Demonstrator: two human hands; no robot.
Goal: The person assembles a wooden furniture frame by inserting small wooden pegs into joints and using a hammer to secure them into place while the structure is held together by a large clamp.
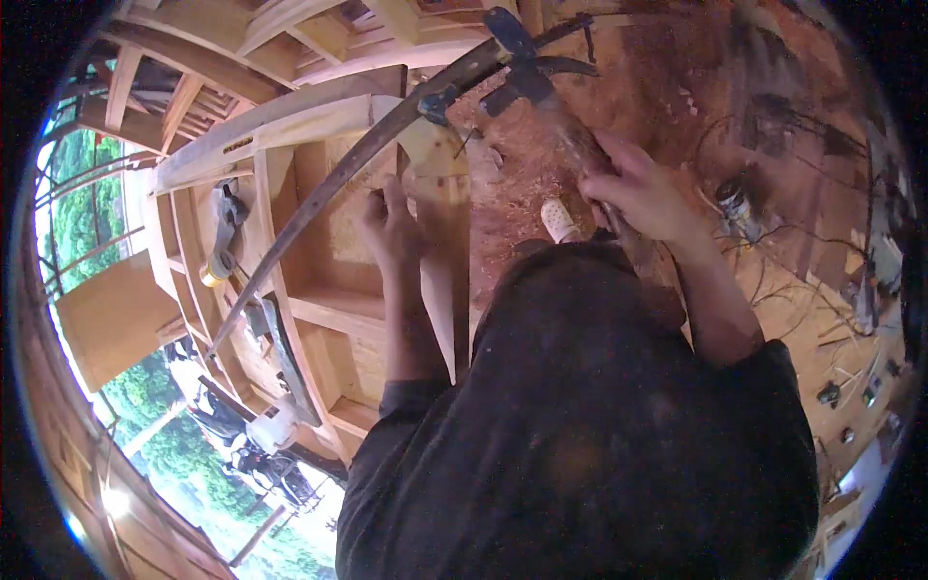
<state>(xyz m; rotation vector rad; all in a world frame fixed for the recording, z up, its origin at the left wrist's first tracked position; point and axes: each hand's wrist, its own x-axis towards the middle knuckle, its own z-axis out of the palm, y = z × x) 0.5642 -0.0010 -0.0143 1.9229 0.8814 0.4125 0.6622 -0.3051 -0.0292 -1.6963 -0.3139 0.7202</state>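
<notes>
My right hand [628, 184] is wrapped round the wooden handle of a hammer [527, 85]. Its dark head, with a curved claw, overlaps the upper end of a long bar clamp [333, 184] in this view. The clamp has blue jaws and lies slantwise across a wooden frame [333, 307] with several compartments. Over one compartment, close to the clamp's bar, my left hand [391, 222] is closed with its fingers curled. Whatever it may hold is hidden.
Inside the frame lie a dark tool [227, 217], a roll of tape [217, 269] and a handsaw-like long blade [290, 358]. Shavings cover the reddish floor around a light perforated shoe [559, 220]. A can [735, 205] and loose cables are on the right. Stacked timber frames [319, 29] stand beyond.
</notes>
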